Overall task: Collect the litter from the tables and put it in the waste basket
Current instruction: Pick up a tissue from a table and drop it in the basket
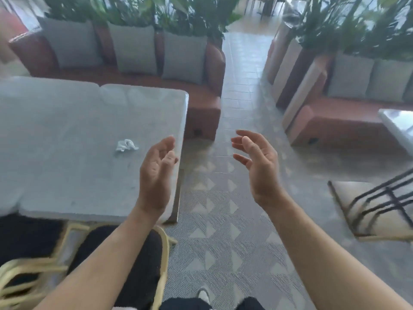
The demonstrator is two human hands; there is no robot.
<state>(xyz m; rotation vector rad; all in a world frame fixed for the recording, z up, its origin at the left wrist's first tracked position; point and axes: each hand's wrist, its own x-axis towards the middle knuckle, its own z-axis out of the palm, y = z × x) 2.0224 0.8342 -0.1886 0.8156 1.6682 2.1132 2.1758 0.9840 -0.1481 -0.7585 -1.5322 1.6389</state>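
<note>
A grey table (67,142) fills the left. Both hands, left hand (156,171) and right hand (257,162), hover with relaxed fingers, holding nothing. A crumpled tissue (126,146) lies left of them; a hurried grab could brush it away.

Just left of your left fingers (164,146) lies crumpled white paper (126,146) on a smooth, matt grey worktop (67,153); beyond, cloth cushions (136,50).

Single head-worn wide-angle view, looking forward and down, table (67,135) near left, aisle floor (223,220) ahead
</note>
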